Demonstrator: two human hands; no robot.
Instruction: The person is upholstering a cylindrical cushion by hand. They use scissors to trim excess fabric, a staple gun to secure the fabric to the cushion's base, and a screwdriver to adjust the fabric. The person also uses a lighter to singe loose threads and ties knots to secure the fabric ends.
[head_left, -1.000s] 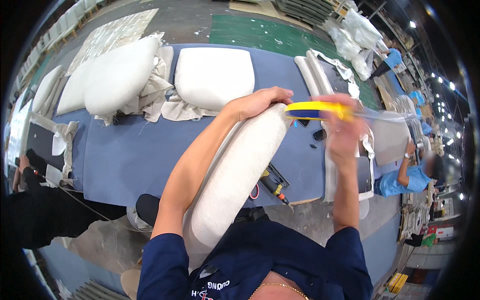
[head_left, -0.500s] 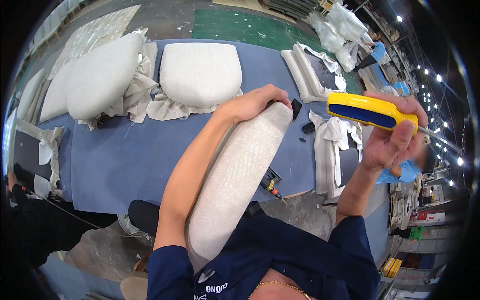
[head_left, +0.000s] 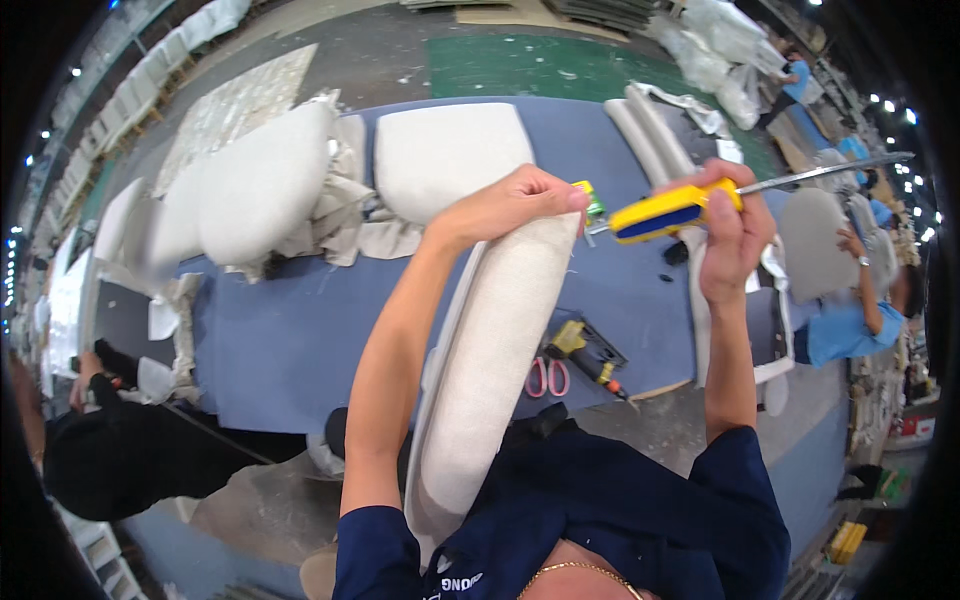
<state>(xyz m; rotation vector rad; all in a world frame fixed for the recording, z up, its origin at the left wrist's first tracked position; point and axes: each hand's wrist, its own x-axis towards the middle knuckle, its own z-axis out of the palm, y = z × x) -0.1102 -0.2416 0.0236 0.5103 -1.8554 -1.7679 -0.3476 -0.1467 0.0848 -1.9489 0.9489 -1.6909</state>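
My left hand [head_left: 515, 205] grips the top end of a padded seat cushion [head_left: 505, 340] covered in pale beige fabric. The cushion stands on edge, slanting, its lower end against my body. Closed around the yellow and blue handle of a screwdriver [head_left: 665, 212], my right hand [head_left: 735, 235] holds it in the air right of the cushion's top. The metal shaft points up to the right, away from the cushion. Right beside my left fingertips shows a small green and yellow thing [head_left: 592, 203]; whether I hold it or it lies behind, I cannot tell.
A blue-covered table [head_left: 290, 340] bears pale cushions [head_left: 265, 185], a pneumatic staple gun [head_left: 585, 350] and pink-handled scissors [head_left: 547, 377]. More fabric-covered pieces [head_left: 655, 140] lie at its right. A person in dark clothes [head_left: 130, 455] is at left; a person in light blue [head_left: 855, 325] works at right.
My right hand has moved left and down, bringing the screwdriver handle nearer the cushion's top; its shaft now tilts upward. The view has shifted, showing the scissors and the small green and yellow thing.
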